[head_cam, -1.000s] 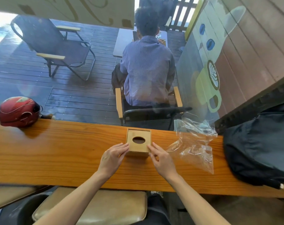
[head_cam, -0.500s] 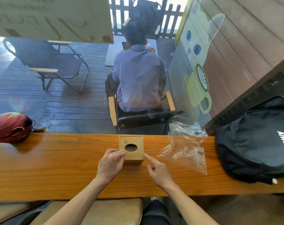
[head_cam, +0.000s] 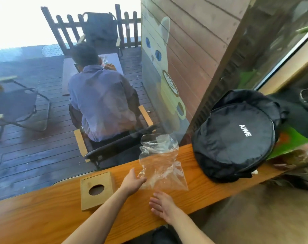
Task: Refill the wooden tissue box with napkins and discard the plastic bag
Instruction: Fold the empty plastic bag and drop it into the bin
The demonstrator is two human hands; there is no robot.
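Wooden tissue box (head_cam: 97, 190) sits closed on table (head_cam: 35, 219), refill looks done; empty plastic bag (head_cam: 161, 164) beside it undiscarded, left hand (head_cam: 133, 181) touching its edge, right hand (head_cam: 164, 206) near, fingers open.

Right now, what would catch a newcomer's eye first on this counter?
The crumpled clear plastic bag lies mid-counter, with the left hand at its left edge and the right hand open just below it. Left of the hands sits the wooden tissue box, its round opening dark. To the right, a black backpack leans by the wall.
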